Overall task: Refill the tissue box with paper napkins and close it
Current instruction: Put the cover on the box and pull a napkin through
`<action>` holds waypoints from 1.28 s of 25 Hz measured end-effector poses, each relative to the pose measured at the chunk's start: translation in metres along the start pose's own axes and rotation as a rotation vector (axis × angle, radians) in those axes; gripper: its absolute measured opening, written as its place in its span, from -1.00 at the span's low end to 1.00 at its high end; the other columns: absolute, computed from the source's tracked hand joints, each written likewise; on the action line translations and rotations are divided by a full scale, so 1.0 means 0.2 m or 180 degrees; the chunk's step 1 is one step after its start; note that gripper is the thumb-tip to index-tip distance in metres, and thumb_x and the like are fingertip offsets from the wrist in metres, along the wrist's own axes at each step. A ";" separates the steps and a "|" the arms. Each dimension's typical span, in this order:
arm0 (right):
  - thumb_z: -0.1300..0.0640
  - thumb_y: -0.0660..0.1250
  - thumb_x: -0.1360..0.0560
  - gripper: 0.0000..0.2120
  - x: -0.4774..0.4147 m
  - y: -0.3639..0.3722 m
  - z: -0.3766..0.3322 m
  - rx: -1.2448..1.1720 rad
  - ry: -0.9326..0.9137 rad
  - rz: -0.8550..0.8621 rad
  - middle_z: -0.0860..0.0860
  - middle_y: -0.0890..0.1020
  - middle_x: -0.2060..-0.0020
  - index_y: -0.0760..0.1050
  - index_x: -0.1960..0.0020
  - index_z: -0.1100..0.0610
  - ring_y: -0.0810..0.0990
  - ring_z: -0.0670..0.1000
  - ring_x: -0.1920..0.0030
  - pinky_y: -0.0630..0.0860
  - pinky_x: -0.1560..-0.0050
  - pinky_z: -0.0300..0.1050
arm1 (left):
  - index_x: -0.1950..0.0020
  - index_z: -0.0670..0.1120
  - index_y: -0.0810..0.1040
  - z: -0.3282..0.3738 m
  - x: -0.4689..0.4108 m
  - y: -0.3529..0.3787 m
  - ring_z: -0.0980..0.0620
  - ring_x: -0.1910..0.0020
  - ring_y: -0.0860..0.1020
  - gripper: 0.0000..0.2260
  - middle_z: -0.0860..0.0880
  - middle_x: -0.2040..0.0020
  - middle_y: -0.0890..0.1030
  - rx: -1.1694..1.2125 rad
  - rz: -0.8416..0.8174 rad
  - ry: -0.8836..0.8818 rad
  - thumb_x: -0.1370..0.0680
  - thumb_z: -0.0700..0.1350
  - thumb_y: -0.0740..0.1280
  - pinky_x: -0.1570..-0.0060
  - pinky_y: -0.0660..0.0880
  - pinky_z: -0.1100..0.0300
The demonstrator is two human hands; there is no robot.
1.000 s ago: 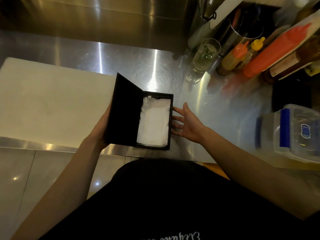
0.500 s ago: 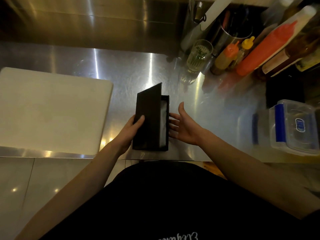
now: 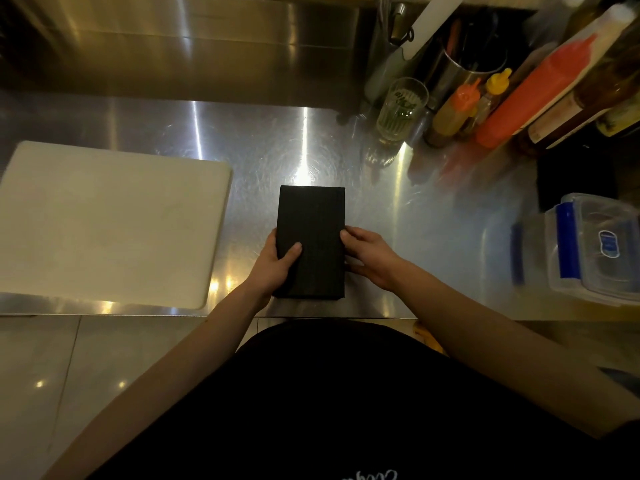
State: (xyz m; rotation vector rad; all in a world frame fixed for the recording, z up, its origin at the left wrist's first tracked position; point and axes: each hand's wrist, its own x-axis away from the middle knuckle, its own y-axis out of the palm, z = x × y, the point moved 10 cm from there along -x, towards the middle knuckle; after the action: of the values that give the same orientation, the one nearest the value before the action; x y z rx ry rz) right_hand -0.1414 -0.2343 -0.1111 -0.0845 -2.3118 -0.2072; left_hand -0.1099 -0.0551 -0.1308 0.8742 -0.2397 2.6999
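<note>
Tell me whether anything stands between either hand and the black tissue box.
Nothing visible does. The left hand grips the black rectangular tissue box at its left edge, thumb on top; the right hand holds its right edge.

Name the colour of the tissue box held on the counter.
Plain black, with no visible pattern. The tissue box shows best in the head view, the only one.

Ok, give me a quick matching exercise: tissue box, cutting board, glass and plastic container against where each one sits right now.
Things: 1 tissue box; 2 cutting board; 3 glass; 4 plastic container.
Places: A far right of the counter; B left of the box; C gripped by left hand and right hand, lid shut; D at the back, beside the sauce bottles.
Pairs: 1-C, 2-B, 3-D, 4-A.
</note>
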 end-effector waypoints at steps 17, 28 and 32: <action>0.28 0.18 -0.62 -0.70 0.07 -0.03 -0.31 0.0459 -0.0910 0.0299 0.01 0.66 0.00 0.49 -0.31 0.12 0.64 -0.06 -0.02 0.63 0.06 -0.17 | -0.48 0.04 0.30 0.41 0.11 0.00 0.17 -0.18 0.48 -0.59 0.09 -0.27 0.49 0.0374 0.0203 0.0479 -0.64 0.07 0.17 0.03 0.44 0.32; 0.12 0.14 -0.64 -0.76 0.13 -0.09 -0.56 -0.0333 -0.1226 0.0352 0.05 0.62 -0.13 0.52 -0.19 0.13 0.58 0.03 -0.19 0.51 -0.25 -0.01 | -0.44 -0.13 0.38 0.59 0.11 -0.09 -0.04 -0.39 0.43 -0.49 -0.06 -0.39 0.48 0.1725 0.0431 0.0527 -0.64 0.19 0.09 -0.44 0.29 -0.02; -0.11 0.11 -0.64 -0.70 0.11 -0.11 -0.52 -0.0457 -0.1144 0.0433 -0.01 0.60 -0.08 0.49 -0.15 0.04 0.57 -0.01 -0.15 0.52 -0.18 -0.07 | -0.45 -0.21 0.35 0.57 0.10 -0.08 -0.06 -0.38 0.45 -0.46 -0.16 -0.40 0.46 0.1612 0.0462 0.0498 -0.64 0.16 0.13 -0.47 0.25 -0.05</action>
State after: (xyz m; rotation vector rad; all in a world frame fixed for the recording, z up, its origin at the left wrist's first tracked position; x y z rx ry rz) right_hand -0.0846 -0.2749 -0.0285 -0.3777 -2.6326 -0.3094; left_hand -0.0568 -0.0638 -0.0262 0.7847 0.4508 2.9999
